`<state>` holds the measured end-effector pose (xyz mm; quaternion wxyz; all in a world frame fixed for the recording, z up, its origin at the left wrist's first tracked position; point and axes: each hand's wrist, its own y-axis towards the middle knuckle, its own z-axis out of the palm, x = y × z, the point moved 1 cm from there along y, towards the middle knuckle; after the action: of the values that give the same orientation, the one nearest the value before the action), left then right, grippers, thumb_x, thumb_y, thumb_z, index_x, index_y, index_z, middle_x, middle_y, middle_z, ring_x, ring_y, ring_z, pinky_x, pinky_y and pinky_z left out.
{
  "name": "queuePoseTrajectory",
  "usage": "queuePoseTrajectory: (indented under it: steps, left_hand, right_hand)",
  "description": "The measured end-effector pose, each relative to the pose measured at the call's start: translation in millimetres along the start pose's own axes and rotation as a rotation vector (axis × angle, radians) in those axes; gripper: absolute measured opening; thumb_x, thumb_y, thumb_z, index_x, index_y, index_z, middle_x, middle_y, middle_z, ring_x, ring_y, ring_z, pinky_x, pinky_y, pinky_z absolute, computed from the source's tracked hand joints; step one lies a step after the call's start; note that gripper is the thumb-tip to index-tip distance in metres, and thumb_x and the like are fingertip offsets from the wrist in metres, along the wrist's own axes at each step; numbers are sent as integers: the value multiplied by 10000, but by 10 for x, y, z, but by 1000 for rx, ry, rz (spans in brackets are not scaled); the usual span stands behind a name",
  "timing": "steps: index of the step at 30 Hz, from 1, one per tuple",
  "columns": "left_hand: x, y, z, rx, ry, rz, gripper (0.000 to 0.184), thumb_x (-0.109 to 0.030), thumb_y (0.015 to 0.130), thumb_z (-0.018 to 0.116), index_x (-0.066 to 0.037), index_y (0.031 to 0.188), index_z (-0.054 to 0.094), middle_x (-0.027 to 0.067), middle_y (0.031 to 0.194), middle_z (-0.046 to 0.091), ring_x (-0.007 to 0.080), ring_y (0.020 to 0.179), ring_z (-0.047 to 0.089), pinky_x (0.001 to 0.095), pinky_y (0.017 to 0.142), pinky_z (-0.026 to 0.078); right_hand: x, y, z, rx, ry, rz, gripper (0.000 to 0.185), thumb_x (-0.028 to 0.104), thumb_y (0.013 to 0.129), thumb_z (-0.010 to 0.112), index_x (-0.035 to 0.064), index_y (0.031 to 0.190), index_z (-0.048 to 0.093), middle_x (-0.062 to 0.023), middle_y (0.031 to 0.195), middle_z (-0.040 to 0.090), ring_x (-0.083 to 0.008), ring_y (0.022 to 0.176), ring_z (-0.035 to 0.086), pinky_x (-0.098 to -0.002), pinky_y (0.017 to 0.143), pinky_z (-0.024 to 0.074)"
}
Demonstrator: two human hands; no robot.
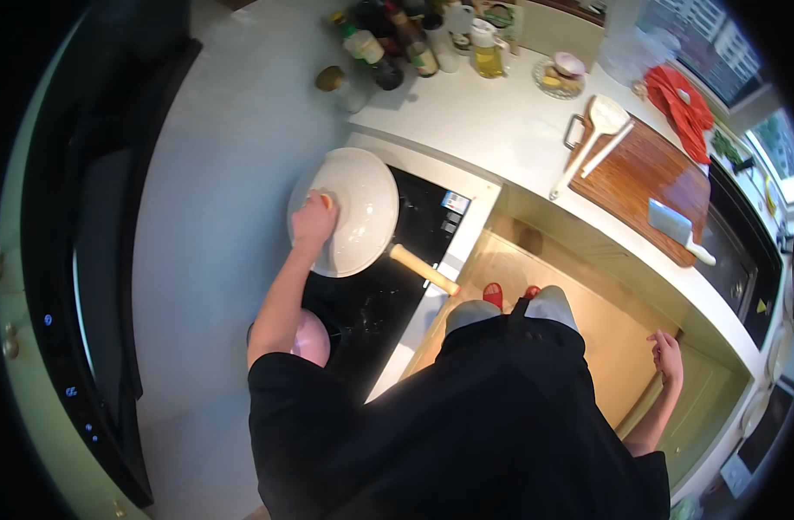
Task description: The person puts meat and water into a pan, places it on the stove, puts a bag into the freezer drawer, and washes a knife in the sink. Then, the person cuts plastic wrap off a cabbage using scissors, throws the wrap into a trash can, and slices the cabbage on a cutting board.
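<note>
"Camera count?"
"One, head-worn. Looks forward and steeply down over the black shirt (pixel 501 416), which fills the bottom middle and sits close to the lens."
"Lens?"
"Very wide. Corners go dark, the tabletop (pixel 492 113) bows toward the right edge."
"Where's the pan (pixel 366 208)?"
"Left of centre, middle range, seen from above."
"Hands in frame?"
"Both. Left hand (pixel 314 221) at the pan, right hand (pixel 665 354) out toward the right edge."
"Farthest?"
"Window (pixel 709 35), top right, beyond the tabletop."
</note>
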<state>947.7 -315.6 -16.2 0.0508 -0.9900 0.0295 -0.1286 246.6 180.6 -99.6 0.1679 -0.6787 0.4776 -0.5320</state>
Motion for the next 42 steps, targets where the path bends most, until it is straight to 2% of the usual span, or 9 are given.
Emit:
queuePoseTrajectory:
  steps: [5,7,12,19,23,35,39,40,42]
  left_hand:
    - [-121,56,-484,293,-108,54,778,-701,853,523,-45,1272,558,210,1335,563,383,1249,532,473,968,480]
    - [-134,31,-723,-146,-177,-86,636,-572,957,475,-23,1267,557,205,1309,537,378,1110,578,477,944,463]
    - [-852,13,-1378,-295,-450,101,438,-401,1024,474,-2,1151,603,155,1102,625,315,941,603,412,849,475]
    - [-3533,-825,-1768,-395,-711,378,294,-273,1013,543,-13,1110,639,111,959,649,223,826,583,342,766,472]
    - [-5017,-1301,-1812,-232,-903,556,237,-213,1025,523,-25,1091,650,35,901,630,96,653,432,261,611,391]
    - [-8990,-2569,-2291,551,-1407,938,247,-227,1062,442,-72,966,608,-65,731,422,36,635,357,215,556,292]
    - [-10330,-3020,-2441,720,-1395,1060,260,-307,1041,486,-85,1005,618,-53,774,463,48,668,389,227,568,323]
    - [-10689,-3157,-2448,791,-1443,1042,233,-319,1055,479,-132,1034,618,-116,697,354,0,564,276,182,481,200]
    - [-11227,-3485,-2715,946,-1518,998,213,-312,1046,484,-144,1029,613,-108,743,392,-2,569,285,184,464,198]
  right_hand:
    - [174,-534,-207,-115,18,51,285,301,965,552,47,920,674,43,559,427,-54,461,379,-237,423,291]
    - [177,-609,-373,-174,44,59,286,307,959,554,48,930,671,35,579,444,-57,467,387,-235,427,298]
    - [-220,-653,-926,-361,120,33,270,307,948,568,58,930,671,42,588,449,-50,483,393,-230,443,306]
    - [-1617,-608,-2303,-571,138,-36,236,246,950,593,30,901,678,13,666,561,-69,605,491,-253,560,403]
    - [-2014,-555,-3345,-690,69,-80,232,231,937,609,8,901,662,0,680,573,-79,628,506,-276,571,415]
    - [-977,942,-5041,-823,112,-453,179,182,920,637,13,963,680,-74,780,679,-124,743,623,-293,704,508]
    - [-778,1165,-5530,-853,-42,-476,214,154,914,613,52,1081,700,-108,965,732,-216,796,665,-332,756,526]
    - [-760,1272,-5684,-875,-25,-490,229,162,906,605,54,1087,695,-130,990,724,-274,890,670,-361,817,526]
    - [-655,1449,-6000,-878,-42,-482,271,153,896,580,65,1130,685,-150,1081,705,-328,1023,664,-396,905,519]
